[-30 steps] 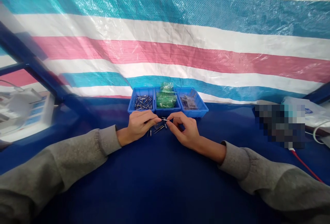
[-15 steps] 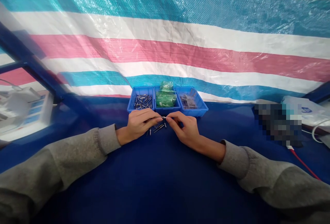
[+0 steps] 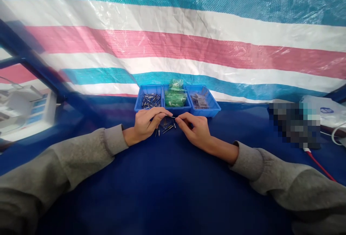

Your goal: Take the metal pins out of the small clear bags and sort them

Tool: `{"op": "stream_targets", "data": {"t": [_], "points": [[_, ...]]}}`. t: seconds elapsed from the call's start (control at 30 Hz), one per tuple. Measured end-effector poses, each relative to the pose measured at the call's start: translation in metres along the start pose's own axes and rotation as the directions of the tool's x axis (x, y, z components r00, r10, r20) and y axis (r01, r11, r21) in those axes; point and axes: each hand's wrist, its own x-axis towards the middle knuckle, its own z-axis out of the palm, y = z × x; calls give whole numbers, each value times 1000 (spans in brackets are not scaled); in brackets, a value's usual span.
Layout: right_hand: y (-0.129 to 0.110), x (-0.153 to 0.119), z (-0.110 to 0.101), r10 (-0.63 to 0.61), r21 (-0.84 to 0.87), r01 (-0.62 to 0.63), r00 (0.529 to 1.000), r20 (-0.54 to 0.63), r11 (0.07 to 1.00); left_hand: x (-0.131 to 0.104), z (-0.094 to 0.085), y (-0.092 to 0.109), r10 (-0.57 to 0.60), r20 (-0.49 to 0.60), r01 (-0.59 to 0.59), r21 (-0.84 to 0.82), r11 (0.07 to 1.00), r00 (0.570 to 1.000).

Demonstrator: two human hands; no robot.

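Just short of the bins, near the middle of the worktop (image 3: 167,181), a thin metal rod (image 3: 173,116) spans the gap between two hands. The left hand (image 3: 146,121), at nine o'clock to it, has thumb and forefinger pinched narrowly on one end; the right hand (image 3: 196,128), between three and four o'clock, nips the other end between its fingertips. Whether a second small part sits on the rod is too small to tell. At six o'clock to it, loose pin-like pieces (image 3: 169,128) lie on the worktop; whether these are finished or waiting, I cannot say. Toward eleven o'clock, the left bin (image 3: 138,101) contains many metal pins (image 3: 151,101); at twelve, the middle bin (image 3: 177,111) has a green bag (image 3: 175,97); at two, the right bin (image 3: 207,112) bears flat clear packets (image 3: 199,101). The rod seems mid-handling, not yet set down, and plenty of pins remain.
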Motion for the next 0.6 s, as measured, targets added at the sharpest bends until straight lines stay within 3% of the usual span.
{"op": "stream_targets", "data": {"t": [0.6], "points": [[-1, 0, 0, -46, 10, 46, 999, -25, 999, 1, 3, -2, 132, -91, -118, 150, 982, 987]]}}
